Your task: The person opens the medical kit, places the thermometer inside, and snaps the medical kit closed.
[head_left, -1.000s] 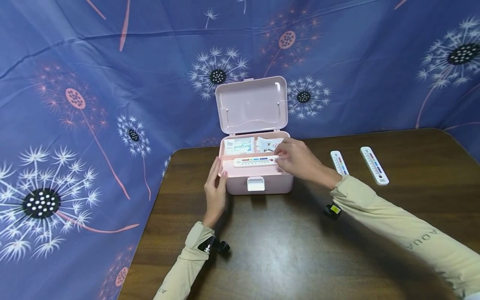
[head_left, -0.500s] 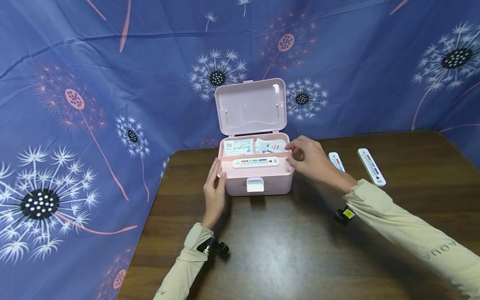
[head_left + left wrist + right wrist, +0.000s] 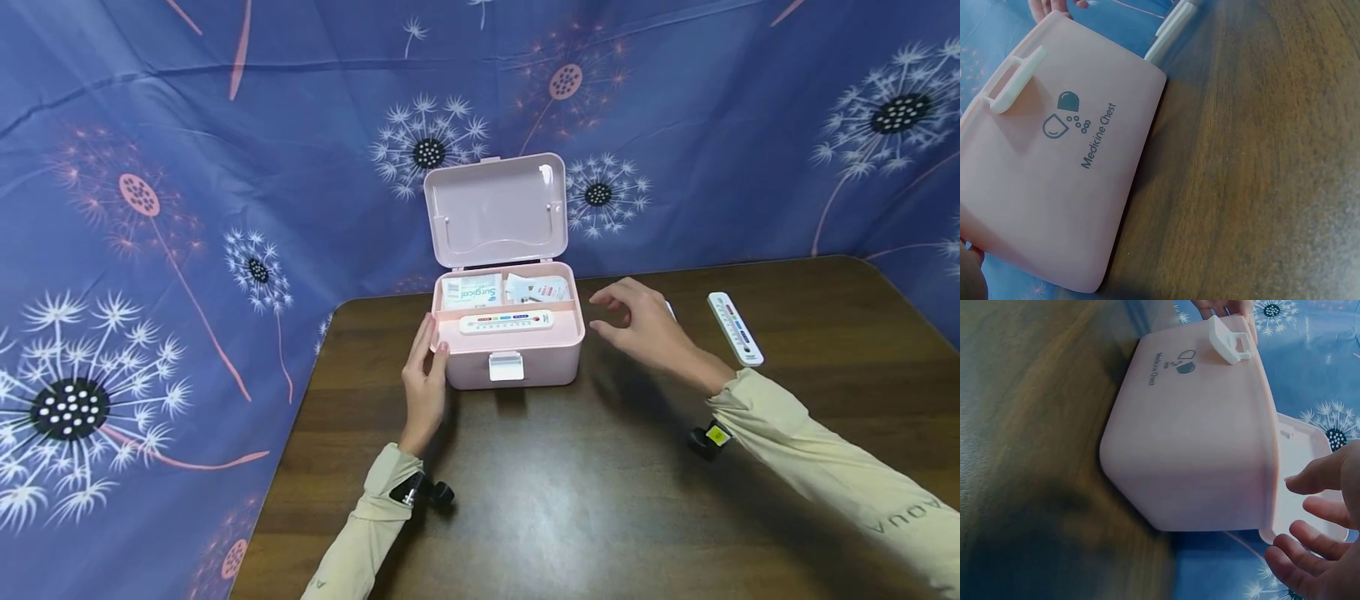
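A pink medicine box [image 3: 513, 362] stands on the table with its lid [image 3: 497, 212] raised. In its front compartment lies a white thermometer [image 3: 506, 322] with coloured bands. Behind the divider sit a packet printed "Surgical" [image 3: 472, 291] and a white sachet [image 3: 538, 289]. My left hand [image 3: 424, 387] rests against the box's left front corner, fingers along the side and thumb at the front. Just right of the box hovers my right hand [image 3: 648, 329], holding nothing, thumb and fingers spread apart. A second thermometer [image 3: 736, 328] lies on the table farther right.
Behind my right hand shows the white end of another thermometer [image 3: 671, 311], mostly hidden. A white latch [image 3: 506, 367] hangs at the box's front. The wooden table [image 3: 540, 492] ends at a blue dandelion-print cloth [image 3: 322, 150] behind and to the left.
My right hand has let go of the thermometer in the front compartment and moved right, out of the box, its fingers spreading. My left hand has stayed at the box's corner.
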Demonstrator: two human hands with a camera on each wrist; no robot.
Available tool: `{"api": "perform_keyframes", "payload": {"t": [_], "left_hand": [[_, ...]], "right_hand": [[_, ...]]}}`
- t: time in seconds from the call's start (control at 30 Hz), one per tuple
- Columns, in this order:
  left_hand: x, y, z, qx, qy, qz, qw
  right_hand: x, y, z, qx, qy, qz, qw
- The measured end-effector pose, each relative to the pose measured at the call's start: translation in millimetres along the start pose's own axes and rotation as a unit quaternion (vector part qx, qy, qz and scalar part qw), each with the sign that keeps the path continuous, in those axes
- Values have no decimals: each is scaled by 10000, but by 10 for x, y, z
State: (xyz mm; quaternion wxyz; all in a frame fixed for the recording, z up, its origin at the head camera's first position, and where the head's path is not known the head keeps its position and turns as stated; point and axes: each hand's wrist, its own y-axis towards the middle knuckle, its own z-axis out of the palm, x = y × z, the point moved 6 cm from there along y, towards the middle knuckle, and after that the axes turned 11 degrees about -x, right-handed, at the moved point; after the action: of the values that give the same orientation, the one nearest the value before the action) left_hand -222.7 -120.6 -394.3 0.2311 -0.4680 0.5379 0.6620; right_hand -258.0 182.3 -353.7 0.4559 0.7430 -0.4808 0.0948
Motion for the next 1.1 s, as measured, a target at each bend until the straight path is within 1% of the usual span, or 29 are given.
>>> {"api": "perform_keyframes", "payload": {"t": [0.33, 0.57, 0.8, 1.1], "left_hand": [[3, 8, 1, 55, 13, 9, 10000], [8, 7, -2, 65, -9, -7, 10000], [-3, 16, -11, 43, -58, 83, 9999], [4, 5, -12, 5, -81, 80, 9999]], "right_hand": [[-136, -99, -60, -55, -131, 66, 9999], [-237, -193, -106, -106, -237, 217, 9994], [-347, -256, -157, -262, -418, 253, 9985], [-544, -388, -175, -475, -528, 381, 9967]]}}
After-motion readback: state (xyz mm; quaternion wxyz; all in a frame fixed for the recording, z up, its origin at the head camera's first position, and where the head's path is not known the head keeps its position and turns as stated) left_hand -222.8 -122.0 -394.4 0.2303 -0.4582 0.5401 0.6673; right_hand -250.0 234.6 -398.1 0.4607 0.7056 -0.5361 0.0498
